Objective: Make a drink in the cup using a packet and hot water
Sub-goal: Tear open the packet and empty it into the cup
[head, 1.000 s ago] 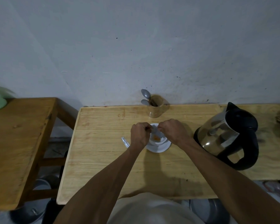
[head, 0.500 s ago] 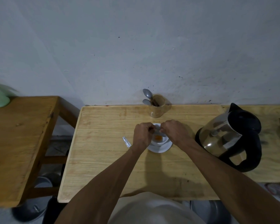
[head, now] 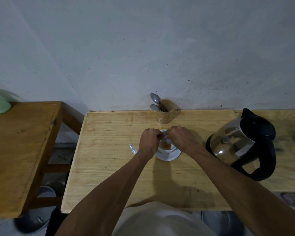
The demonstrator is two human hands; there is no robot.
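Small silvery strip (head: 132,148), maybe a torn-off packet end, just left of left hand (head: 149,142). Both hands pinched shut over cup (head: 166,148) on saucer (head: 169,155); packet barely visible between fingertips. Orange powder already in the cup. Right hand (head: 182,138). Kettle (head: 242,145) untouched further right; water and stirring remain. No readable writing.

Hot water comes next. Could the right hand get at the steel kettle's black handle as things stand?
Probably yes: bare wooden table lies between the right hand and the kettle's handle, though that hand seems busy over the white cup.
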